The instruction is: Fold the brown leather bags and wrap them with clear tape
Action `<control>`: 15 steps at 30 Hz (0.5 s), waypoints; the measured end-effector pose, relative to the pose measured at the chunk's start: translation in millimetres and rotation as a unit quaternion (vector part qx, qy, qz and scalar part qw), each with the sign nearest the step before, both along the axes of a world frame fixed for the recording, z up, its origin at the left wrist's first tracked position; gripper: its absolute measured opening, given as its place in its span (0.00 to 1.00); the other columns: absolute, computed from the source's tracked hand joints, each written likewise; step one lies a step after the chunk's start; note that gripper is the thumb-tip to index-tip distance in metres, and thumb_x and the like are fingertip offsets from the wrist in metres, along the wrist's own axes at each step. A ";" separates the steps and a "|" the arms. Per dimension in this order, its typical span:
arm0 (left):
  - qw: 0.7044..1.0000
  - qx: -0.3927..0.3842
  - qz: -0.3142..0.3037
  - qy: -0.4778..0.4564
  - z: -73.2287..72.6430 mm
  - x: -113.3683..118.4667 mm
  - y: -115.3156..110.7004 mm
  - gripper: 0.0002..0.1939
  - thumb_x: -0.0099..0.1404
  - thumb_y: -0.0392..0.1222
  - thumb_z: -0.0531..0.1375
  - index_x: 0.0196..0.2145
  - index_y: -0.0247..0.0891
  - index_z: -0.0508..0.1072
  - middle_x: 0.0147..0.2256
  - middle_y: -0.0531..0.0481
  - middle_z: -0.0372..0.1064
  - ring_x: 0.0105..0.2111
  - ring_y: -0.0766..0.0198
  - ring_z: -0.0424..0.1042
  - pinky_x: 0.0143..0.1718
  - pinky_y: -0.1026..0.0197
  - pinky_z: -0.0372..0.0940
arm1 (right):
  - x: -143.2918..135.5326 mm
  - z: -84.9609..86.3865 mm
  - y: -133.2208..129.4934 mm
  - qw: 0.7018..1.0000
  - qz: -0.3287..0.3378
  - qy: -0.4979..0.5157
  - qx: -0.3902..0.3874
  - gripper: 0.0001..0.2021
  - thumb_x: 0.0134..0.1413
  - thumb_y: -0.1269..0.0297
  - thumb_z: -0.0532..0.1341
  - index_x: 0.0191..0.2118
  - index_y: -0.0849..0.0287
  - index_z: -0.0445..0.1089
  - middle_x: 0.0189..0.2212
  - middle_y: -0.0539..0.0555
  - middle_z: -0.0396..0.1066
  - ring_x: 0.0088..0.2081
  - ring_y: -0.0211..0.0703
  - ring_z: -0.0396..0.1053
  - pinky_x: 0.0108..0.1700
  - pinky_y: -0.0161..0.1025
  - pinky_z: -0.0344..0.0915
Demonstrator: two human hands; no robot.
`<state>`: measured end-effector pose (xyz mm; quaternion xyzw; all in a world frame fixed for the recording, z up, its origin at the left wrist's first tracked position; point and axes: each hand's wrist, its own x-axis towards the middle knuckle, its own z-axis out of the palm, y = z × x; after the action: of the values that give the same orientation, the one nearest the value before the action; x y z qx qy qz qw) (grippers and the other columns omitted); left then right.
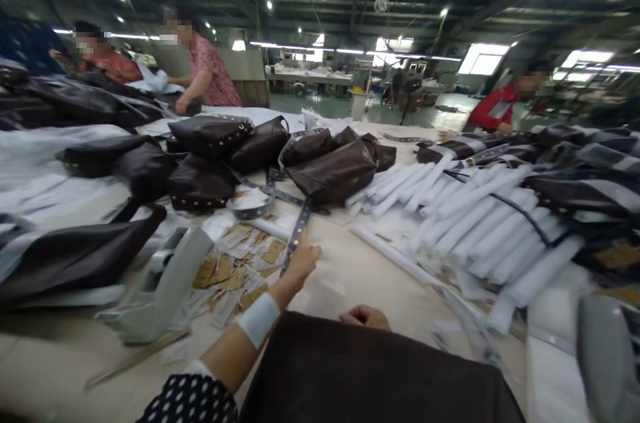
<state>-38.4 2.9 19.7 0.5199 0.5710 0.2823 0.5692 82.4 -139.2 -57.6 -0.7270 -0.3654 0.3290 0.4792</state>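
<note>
A dark brown leather bag (380,376) fills the bottom middle, close to my body. Stretched forward past its left side, my left hand (301,259) has its fingers closed at a dark studded strap (299,226) that lies on the table. A white band wraps my left wrist. My right hand (367,317) shows just beyond the bag's far edge, its fingers curled. The bag hides the rest of it, and whatever those fingers hold cannot be made out. Left of my left hand lie brown and white tags (235,259) in a loose heap.
A grey tape dispenser (160,283) stands at left, another grey device (607,349) at right. Brown bags (333,169) pile up across the table (340,256). White paper rolls (465,223) are stacked at right. Co-workers (207,69) stand at the far side.
</note>
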 end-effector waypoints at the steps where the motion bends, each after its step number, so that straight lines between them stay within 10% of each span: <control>1: 0.999 0.033 -0.021 0.015 -1.3 0.1 -0.4 0.29 0.57 0.35 0.57 0.57 0.40 0.57 0.50 0.42 0.65 0.42 0.60 0.69 0.43 0.60 0.63 | 0.8 1.9 0.2 1.000 -0.018 -0.018 0.000 0.11 0.33 0.53 0.66 0.16 0.54 0.70 0.14 0.49 0.64 0.20 0.43 0.61 0.25 0.40 0.57; 9: 0.937 0.170 -0.264 0.155 -29.5 0.1 -14.6 0.09 0.48 0.29 0.59 0.29 0.38 0.72 0.38 0.43 0.71 0.47 0.49 0.65 0.53 0.53 0.57 | 16.2 9.4 2.4 0.969 -0.127 -0.182 0.108 0.19 0.44 0.51 0.57 0.35 0.61 0.71 0.38 0.61 0.70 0.43 0.52 0.67 0.48 0.45 0.62; 15: 0.872 0.222 -0.356 0.253 -40.0 -5.2 -19.2 0.09 0.51 0.27 0.58 0.32 0.35 0.72 0.45 0.36 0.66 0.50 0.45 0.61 0.51 0.47 0.56 | 17.2 10.4 -2.2 0.960 -0.207 -0.182 0.040 0.20 0.52 0.45 0.52 0.34 0.57 0.68 0.29 0.56 0.74 0.34 0.48 0.70 0.37 0.38 0.65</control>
<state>-43.6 -16.3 -20.3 0.8543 0.3941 0.0379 0.3368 99.6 -141.4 -47.2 -0.8145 -0.3007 0.0697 0.4913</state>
